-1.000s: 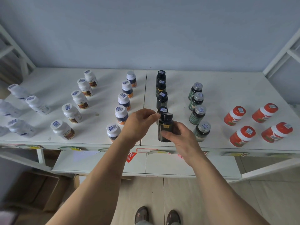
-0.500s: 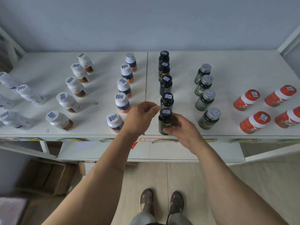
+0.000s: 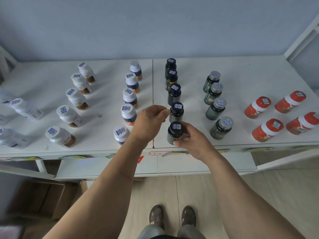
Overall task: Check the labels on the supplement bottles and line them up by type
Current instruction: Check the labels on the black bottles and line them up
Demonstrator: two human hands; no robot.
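1. Your right grip [image 3: 191,140] is clamped on the nearest black bottle [image 3: 174,133]: thumb low on the front wall, fingers curled round the right side just under the cap. The bottle stands at the near edge of the worktop [image 3: 259,66], close to the middle seam, at the front of the black row [image 3: 173,90].
2. Your left grip [image 3: 150,121] holds nothing. Its fingers are loosely bent, tips beside the next black bottle [image 3: 176,112]; whether they touch it I cannot tell.
3. Expect a light, rigid container with smooth, glossy walls, so it may slip if you squeeze only lightly. It looks sturdy rather than fragile.
4. Take hold round the body below the cap, as you do now. The cap carries a sticker [image 3: 177,126] and offers less surface.
5. Both forearms reach forward over the near edge, wrists roughly level, right hand turned inward toward the bottle.
6. Its tall, narrow shape could tip, and neighbours stand near, so set it down flat.
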